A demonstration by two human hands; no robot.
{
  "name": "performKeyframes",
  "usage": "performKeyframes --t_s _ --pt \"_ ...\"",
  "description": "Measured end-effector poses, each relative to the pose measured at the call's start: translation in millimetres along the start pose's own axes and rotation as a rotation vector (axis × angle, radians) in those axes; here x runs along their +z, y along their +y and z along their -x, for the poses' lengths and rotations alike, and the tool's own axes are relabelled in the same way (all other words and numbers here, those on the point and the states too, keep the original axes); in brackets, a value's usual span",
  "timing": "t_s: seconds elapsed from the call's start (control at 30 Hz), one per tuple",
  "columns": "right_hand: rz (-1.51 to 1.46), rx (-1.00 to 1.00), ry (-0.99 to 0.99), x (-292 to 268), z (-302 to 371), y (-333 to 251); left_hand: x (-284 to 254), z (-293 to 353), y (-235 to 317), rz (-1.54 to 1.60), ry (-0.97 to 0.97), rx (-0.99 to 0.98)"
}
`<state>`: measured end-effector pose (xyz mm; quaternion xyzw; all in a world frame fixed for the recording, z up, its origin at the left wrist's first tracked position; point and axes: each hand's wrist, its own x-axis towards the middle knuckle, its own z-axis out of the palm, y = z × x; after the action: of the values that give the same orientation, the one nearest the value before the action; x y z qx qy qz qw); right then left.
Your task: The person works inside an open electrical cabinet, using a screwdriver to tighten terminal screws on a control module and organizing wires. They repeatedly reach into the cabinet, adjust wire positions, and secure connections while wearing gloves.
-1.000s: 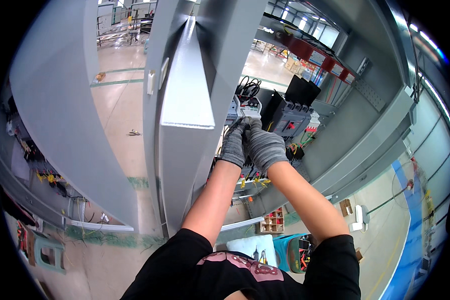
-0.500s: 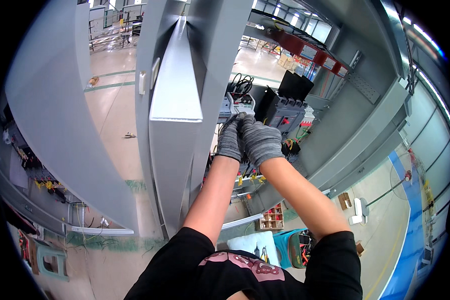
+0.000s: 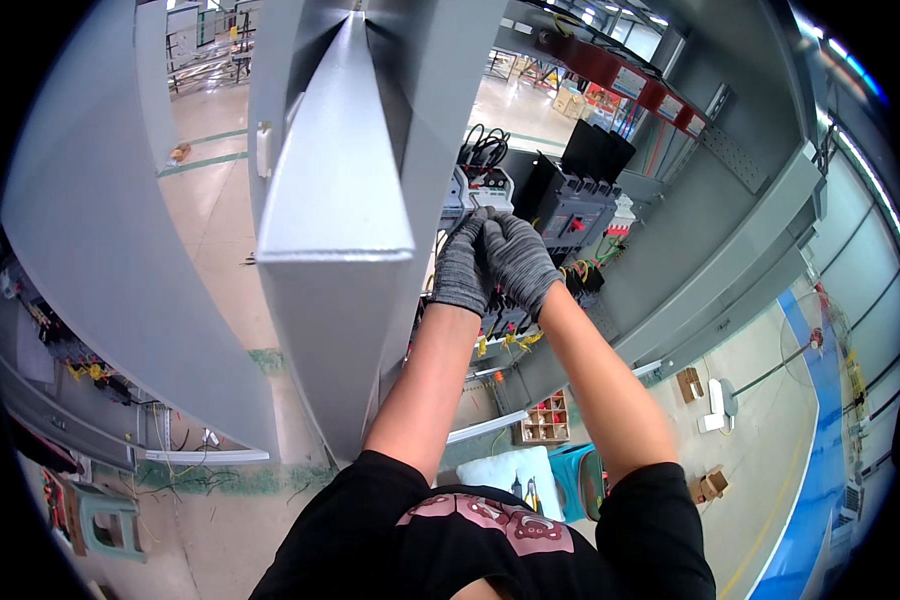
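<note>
Both my hands wear grey knit gloves and meet inside an open metal cabinet. My left hand (image 3: 460, 270) is closed, its fingertips pinched at the lower edge of a white and grey electrical module (image 3: 490, 198). Close against it, my right hand (image 3: 520, 262) is also closed, with its fingertips at the same spot. Whatever small thing the fingers grip is hidden by the gloves. Looped black wires (image 3: 485, 148) rise behind the module. Just right of my hands stands a dark grey circuit breaker (image 3: 577, 215) with a red handle and black barriers on top.
A wide grey metal post (image 3: 335, 200) stands close on the left. Red busbar supports (image 3: 620, 82) cross the cabinet above. Yellow-tagged wires (image 3: 510, 342) hang below my hands. On the floor are a compartment box (image 3: 543, 425), a white pad with tools (image 3: 495, 470) and a stool (image 3: 110, 522).
My right hand has turned and its forearm has swung right, so its fingers now point up toward the module. The left hand stays almost in place. The view has shifted slightly.
</note>
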<state>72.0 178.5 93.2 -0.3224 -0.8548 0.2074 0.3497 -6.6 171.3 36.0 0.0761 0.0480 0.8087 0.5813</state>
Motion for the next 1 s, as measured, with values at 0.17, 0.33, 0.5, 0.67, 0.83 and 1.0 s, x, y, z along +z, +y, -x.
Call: performKeyframes --t_s 0.17,0.33,0.5,0.67,0.83,1.0 --pt "-0.259 0.102 -0.044 11.0 -3.8 16.6 3.0 -5.5 4.8 -0.006 0.047 -0.02" --pt "0.782 0.021 -0.263 -21.3 13.2 -67.8 -8.4 -19.8 18.3 -0.027 -0.032 -0.151" --pt "0.925 -0.02 -0.351 -23.5 13.1 -61.0 16.5 11.1 8.8 0.014 0.098 -0.092" --pt "0.75 0.048 -0.328 -18.9 6.8 -51.1 11.6 3.9 13.0 -0.057 0.189 -0.11" --pt "0.324 0.056 -0.17 -14.0 5.2 -32.2 0.9 -0.4 11.6 -0.058 0.15 -0.048" --pt "0.04 -0.07 0.032 3.9 4.0 1.7 8.1 0.6 3.7 -0.082 0.105 0.006"
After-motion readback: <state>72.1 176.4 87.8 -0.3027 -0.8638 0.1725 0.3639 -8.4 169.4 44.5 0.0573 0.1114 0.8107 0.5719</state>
